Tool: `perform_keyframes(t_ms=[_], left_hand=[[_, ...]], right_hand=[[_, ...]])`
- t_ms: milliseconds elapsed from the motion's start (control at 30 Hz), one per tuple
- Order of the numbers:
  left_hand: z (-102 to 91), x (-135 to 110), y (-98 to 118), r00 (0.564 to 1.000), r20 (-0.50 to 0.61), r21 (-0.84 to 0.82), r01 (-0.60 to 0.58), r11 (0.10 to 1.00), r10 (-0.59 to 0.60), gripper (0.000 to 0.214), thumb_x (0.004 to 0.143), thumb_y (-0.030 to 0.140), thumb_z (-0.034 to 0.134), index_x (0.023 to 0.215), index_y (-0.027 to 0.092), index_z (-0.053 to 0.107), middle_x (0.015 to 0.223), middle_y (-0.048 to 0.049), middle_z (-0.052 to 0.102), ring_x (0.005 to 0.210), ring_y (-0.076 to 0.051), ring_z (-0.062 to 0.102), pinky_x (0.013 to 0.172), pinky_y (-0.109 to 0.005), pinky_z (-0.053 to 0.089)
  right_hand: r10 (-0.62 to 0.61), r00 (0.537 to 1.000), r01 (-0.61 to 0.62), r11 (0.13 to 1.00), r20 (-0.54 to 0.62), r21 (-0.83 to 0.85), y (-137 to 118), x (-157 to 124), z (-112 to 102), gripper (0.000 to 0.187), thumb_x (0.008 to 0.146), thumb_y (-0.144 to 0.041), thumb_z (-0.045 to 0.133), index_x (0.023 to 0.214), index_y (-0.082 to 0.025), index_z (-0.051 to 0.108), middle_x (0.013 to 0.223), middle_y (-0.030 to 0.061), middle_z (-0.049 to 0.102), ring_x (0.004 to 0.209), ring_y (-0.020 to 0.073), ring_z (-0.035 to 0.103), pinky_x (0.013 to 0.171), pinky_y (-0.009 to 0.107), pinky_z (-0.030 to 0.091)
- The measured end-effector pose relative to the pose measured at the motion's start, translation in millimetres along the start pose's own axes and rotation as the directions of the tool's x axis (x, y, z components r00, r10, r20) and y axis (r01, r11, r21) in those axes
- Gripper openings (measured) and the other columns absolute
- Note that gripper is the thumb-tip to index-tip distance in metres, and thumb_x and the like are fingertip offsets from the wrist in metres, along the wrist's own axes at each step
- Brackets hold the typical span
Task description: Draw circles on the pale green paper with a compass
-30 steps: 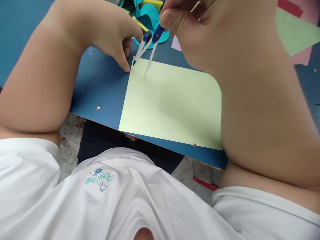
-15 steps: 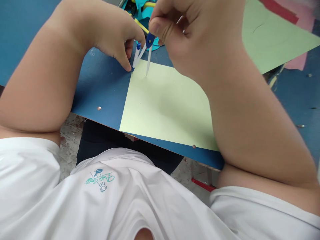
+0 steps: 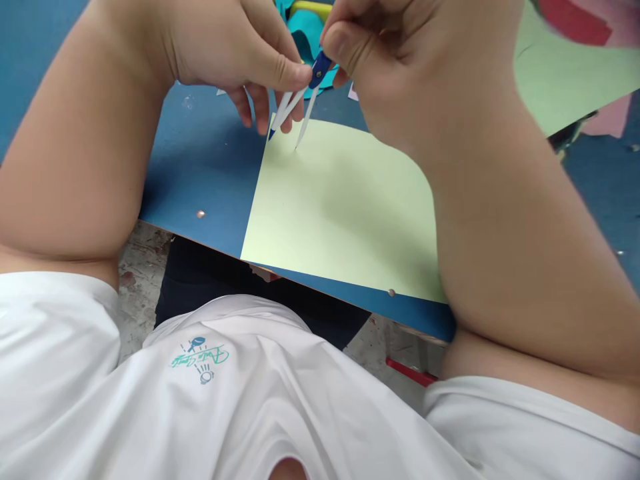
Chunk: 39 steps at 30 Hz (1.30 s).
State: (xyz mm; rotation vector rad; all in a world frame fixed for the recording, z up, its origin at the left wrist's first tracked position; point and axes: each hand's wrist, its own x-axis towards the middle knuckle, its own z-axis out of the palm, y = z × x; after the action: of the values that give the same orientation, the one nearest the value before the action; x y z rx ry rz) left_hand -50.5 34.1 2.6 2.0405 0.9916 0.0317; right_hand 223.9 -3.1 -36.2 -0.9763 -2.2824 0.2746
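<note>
A drawing compass point(image 3: 319, 72) with a blue hinge and white legs stands tilted near the upper left corner of a pale green sheet of paper point(image 3: 330, 207). Its needle leg meets the sheet, while the blue-tipped leg is by the sheet's left edge. Between thumb and fingers, my right hand point(image 3: 390, 57) pinches the top of the compass. My left hand point(image 3: 250, 53) has its thumb against the compass just below the hinge, with fingertips behind the legs, holding it from the left.
The blue table point(image 3: 200, 160) ends close to my body, with rivets along its edge. Teal paper scraps point(image 3: 306, 27) and a yellow piece point(image 3: 311, 8) lie behind the hands. At the right are another green sheet point(image 3: 560, 80), a red piece point(image 3: 575, 23) and pink paper point(image 3: 607, 120).
My left hand has moved right, from beside the compass's blue-tipped leg to a hold near the hinge. The compass top has shifted slightly right and up in my right hand.
</note>
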Motion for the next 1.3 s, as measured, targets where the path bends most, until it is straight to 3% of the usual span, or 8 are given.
perform_keyframes(t_ms=[200, 400, 533, 767, 933, 1067, 1200, 1300], left_hand=[[9.6, 16, -6, 0.975, 0.218, -0.244, 0.106, 0.964, -0.052, 0.056, 0.137, 0.041, 0.043, 0.142, 0.002, 0.083, 0.115, -0.0142, 0.089, 0.089, -0.025, 0.085, 0.096, -0.042, 0.059], [9.8, 23, -9, 0.978, 0.210, -0.332, 0.081, 0.940, -0.010, 0.043, 0.128, 0.028, 0.046, 0.122, 0.005, 0.082, 0.099, -0.0131, 0.080, 0.075, -0.023, 0.071, 0.104, -0.052, 0.051], [11.4, 16, -3, 0.972, 0.230, -0.412, 0.140, 0.900, -0.046, 0.042, 0.127, 0.021, 0.046, 0.106, 0.010, 0.081, 0.096, -0.0127, 0.072, 0.076, -0.022, 0.061, 0.087, -0.044, 0.043], [8.3, 8, -8, 0.960, 0.280, -0.480, 0.157, 0.863, -0.019, 0.034, 0.123, 0.035, 0.063, 0.103, 0.017, 0.084, 0.097, -0.0095, 0.066, 0.076, -0.021, 0.051, 0.074, -0.039, 0.038], [8.0, 6, -10, 0.952, 0.305, -0.461, 0.168, 0.871, -0.023, 0.035, 0.125, 0.045, 0.059, 0.109, 0.021, 0.080, 0.095, -0.0047, 0.060, 0.074, -0.019, 0.042, 0.076, -0.038, 0.039], [8.6, 3, -5, 0.955, 0.293, -0.428, 0.171, 0.888, -0.043, 0.038, 0.128, 0.049, 0.054, 0.114, 0.021, 0.075, 0.095, -0.0034, 0.057, 0.077, -0.019, 0.041, 0.080, -0.035, 0.040], [8.1, 6, -8, 0.962, 0.265, -0.361, 0.167, 0.918, -0.071, 0.040, 0.122, 0.058, 0.058, 0.115, 0.023, 0.075, 0.094, -0.0046, 0.057, 0.079, -0.021, 0.045, 0.085, -0.036, 0.043], [7.7, 14, -17, 0.967, 0.234, -0.307, 0.171, 0.936, -0.100, 0.046, 0.112, 0.071, 0.063, 0.107, 0.027, 0.078, 0.093, -0.0069, 0.056, 0.077, -0.025, 0.051, 0.083, -0.040, 0.047]], right_hand=[[0.024, 0.999, -0.024, 1.000, 0.024, 0.001, 15, -3, -2, 0.023, 0.127, -0.034, 0.068, 0.114, -0.027, 0.086, 0.097, -0.0006, 0.064, 0.091, 0.0156, 0.072, 0.086, 0.037, 0.056], [0.024, 1.000, -0.025, 0.998, 0.012, 0.061, 10, -2, 0, 0.022, 0.123, -0.028, 0.068, 0.110, -0.027, 0.086, 0.094, -0.0024, 0.062, 0.090, 0.0135, 0.073, 0.085, 0.033, 0.056], [-0.036, 0.995, 0.047, 0.992, -0.096, 0.114, 9, 0, 10, 0.011, 0.110, -0.021, 0.073, 0.102, -0.024, 0.081, 0.092, 0.0007, 0.064, 0.084, 0.0182, 0.070, 0.086, 0.039, 0.058], [-0.037, 0.986, 0.062, 0.987, -0.164, 0.150, 10, 3, 19, 0.014, 0.107, -0.025, 0.078, 0.095, -0.030, 0.078, 0.089, 0.0013, 0.076, 0.077, 0.0241, 0.067, 0.079, 0.044, 0.053], [-0.008, 0.988, 0.042, 0.975, -0.157, 0.218, 13, 5, 24, 0.018, 0.111, -0.038, 0.080, 0.095, -0.032, 0.076, 0.086, 0.0005, 0.077, 0.076, 0.0252, 0.070, 0.078, 0.043, 0.056], [0.099, 0.986, -0.066, 0.971, -0.136, 0.228, 19, 5, 29, 0.030, 0.113, -0.059, 0.088, 0.097, -0.036, 0.079, 0.087, 0.0001, 0.077, 0.078, 0.0280, 0.073, 0.081, 0.045, 0.063], [0.135, 0.986, -0.113, 0.973, -0.097, 0.199, 24, 5, 28, 0.043, 0.118, -0.077, 0.081, 0.103, -0.037, 0.083, 0.093, 0.0031, 0.082, 0.085, 0.0307, 0.077, 0.089, 0.050, 0.070], [0.139, 0.989, -0.133, 0.984, -0.048, 0.119, 35, 5, 25, 0.048, 0.121, -0.084, 0.072, 0.120, -0.038, 0.087, 0.117, 0.0087, 0.091, 0.111, 0.0378, 0.085, 0.109, 0.059, 0.073]])
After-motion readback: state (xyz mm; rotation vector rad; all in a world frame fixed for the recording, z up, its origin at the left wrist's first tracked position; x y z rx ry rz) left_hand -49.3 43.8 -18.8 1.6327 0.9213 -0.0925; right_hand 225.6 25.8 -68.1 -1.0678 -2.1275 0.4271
